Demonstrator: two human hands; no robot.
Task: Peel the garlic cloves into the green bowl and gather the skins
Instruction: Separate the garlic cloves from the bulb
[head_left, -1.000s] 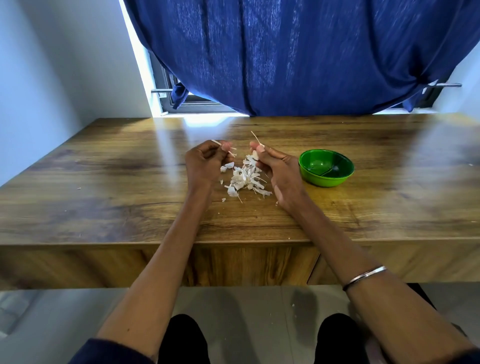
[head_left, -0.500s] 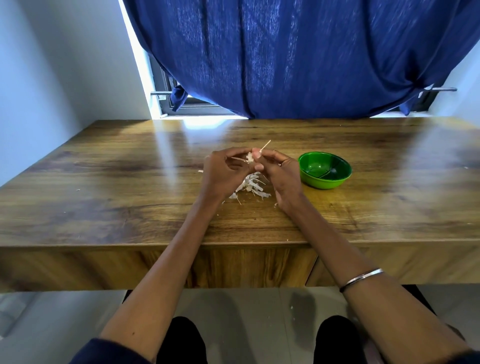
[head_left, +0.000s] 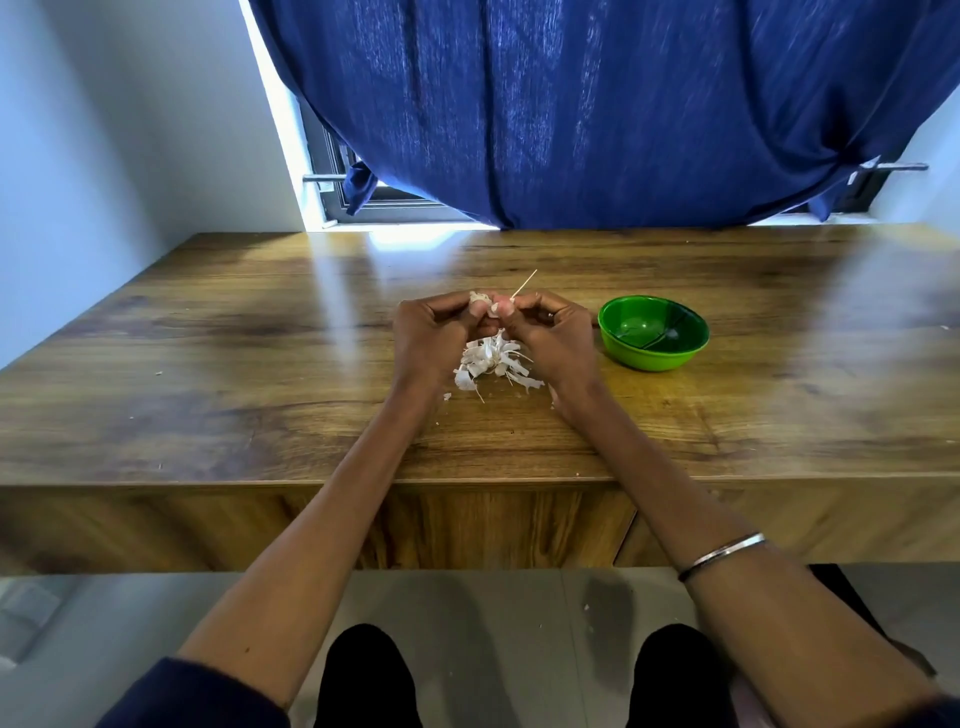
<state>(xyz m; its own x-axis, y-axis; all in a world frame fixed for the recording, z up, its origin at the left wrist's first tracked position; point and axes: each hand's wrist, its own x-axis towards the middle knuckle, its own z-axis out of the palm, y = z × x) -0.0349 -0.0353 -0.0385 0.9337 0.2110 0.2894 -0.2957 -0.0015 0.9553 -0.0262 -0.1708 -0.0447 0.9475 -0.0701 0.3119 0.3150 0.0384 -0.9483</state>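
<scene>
Both working right over the skin pile (head_left: 493, 364), so peels drop there: left hand (head_left: 434, 332) pinching a garlic clove (head_left: 479, 298), right hand (head_left: 545, 332) pinching a thin stalk (head_left: 523, 285). Green bowl (head_left: 653, 332) just right of pile, handy for cloves.

Both bare forearms are stretched forward and angled inward, so that the two hands are brought together knuckle to knuckle. The left hand (head_left: 434, 332) is curled, a small white papery piece pinched at its fingertips. The right hand (head_left: 550, 332) is likewise curled, a thin pale stalk gripped between its fingertips. A thin silver metal bangle (head_left: 722, 556) is worn on the right forearm.
</scene>
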